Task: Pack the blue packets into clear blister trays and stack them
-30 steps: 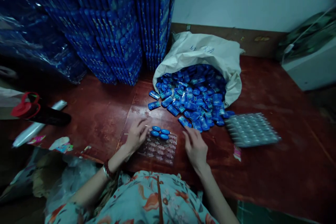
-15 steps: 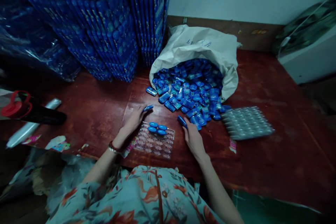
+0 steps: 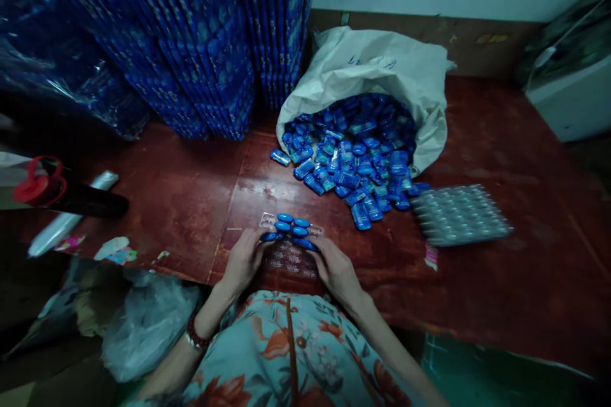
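A clear plastic tray (image 3: 291,263) with moulded hollows lies near the table's front edge. Several blue oval pieces (image 3: 285,218) sit in two rows toward its far side. Over the tray's left part, my left hand (image 3: 244,257) pinches a blue piece (image 3: 271,237). My right hand (image 3: 335,267) grips another blue piece (image 3: 304,243) over the right part. The two held pieces are close together, just on the near side of the seated ones. My hands and the held pieces hide parts of the tray.
A white sack (image 3: 367,63) spills small blue packets (image 3: 346,178) onto the red-brown table (image 3: 191,184). Stacked clear trays (image 3: 461,215) stand right. Tall blue stacks (image 3: 205,76) rise behind left. A red-lidded black bottle (image 3: 95,199) and a plastic roll (image 3: 57,232) lie far left.
Both hands have come inward from either side of the tray, each carrying its blue piece over it. The whole view has shifted slightly.
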Available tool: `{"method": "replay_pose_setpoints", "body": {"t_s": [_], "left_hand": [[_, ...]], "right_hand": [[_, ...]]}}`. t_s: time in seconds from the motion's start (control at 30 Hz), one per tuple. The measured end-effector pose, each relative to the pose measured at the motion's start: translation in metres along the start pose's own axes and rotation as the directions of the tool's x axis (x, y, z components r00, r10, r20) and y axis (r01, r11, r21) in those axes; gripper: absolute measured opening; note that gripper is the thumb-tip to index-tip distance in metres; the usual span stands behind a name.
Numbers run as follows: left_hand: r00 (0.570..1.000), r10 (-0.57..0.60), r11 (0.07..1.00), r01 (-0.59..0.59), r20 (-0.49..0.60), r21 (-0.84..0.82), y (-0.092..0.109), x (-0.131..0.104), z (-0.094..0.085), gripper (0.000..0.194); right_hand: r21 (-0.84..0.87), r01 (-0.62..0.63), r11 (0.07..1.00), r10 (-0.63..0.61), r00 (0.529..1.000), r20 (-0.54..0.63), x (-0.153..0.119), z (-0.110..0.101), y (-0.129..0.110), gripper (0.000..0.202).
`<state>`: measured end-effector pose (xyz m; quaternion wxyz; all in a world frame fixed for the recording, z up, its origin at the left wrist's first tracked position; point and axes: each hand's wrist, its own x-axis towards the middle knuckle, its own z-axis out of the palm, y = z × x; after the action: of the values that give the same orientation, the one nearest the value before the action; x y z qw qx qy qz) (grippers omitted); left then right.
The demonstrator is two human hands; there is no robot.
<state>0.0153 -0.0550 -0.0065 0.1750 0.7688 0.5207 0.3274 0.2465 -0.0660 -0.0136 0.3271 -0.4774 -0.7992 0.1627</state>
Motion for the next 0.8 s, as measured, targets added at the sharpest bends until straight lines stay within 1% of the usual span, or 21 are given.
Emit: {"method": "replay_pose_setpoints", "body": {"t_s": [0.07,0.17,0.23,0.33,0.4,0.43,0.57,0.63,0.7,0.8], "left_hand": [[0.996,0.064,0.997,-0.067,0.065,0.046,-0.002,0.005,0.005,0.028],[0.969,0.181,0.975,-0.199,0.170,0.099,-0.003,0.011,0.005,0.030],[0.942,0.242,0.953,-0.275,0.234,0.123,-0.002,0.015,0.005,0.030],[0.895,0.276,0.921,-0.351,0.349,0.170,0.002,0.024,0.006,0.028],[0.868,0.298,0.897,-0.397,0.398,0.196,0.003,0.029,0.009,0.028],[0.863,0.304,0.886,-0.412,0.404,0.213,0.004,0.032,0.011,0.028],[0.878,0.288,0.874,-0.404,0.382,0.271,0.005,0.040,0.018,0.026],[0.872,0.282,0.875,-0.404,0.399,0.265,0.008,0.045,0.020,0.023],[0.852,0.290,0.867,-0.426,0.435,0.258,0.013,0.049,0.022,0.020],[0.799,0.313,0.826,-0.496,0.513,0.268,0.024,0.052,0.025,0.021]], "right_hand": [[-0.131,0.092,0.987,-0.081,0.993,0.087,0.009,-0.003,0.001,0.031],[-0.308,0.221,0.925,-0.157,0.963,0.219,0.022,-0.010,-0.002,0.032],[-0.377,0.279,0.883,-0.165,0.937,0.308,0.030,-0.013,-0.006,0.028],[-0.416,0.332,0.847,-0.152,0.900,0.409,0.041,-0.012,-0.013,0.024],[-0.436,0.333,0.836,-0.140,0.898,0.416,0.046,-0.010,-0.017,0.021],[-0.448,0.321,0.834,-0.130,0.904,0.407,0.047,-0.009,-0.017,0.021],[-0.483,0.221,0.847,-0.051,0.939,0.340,0.046,-0.008,-0.011,0.024],[-0.485,0.177,0.857,-0.021,0.951,0.309,0.044,-0.009,-0.005,0.026],[-0.477,0.158,0.864,-0.017,0.958,0.286,0.042,-0.010,-0.001,0.028],[-0.476,0.160,0.865,-0.029,0.962,0.271,0.038,-0.010,0.002,0.030]]}}
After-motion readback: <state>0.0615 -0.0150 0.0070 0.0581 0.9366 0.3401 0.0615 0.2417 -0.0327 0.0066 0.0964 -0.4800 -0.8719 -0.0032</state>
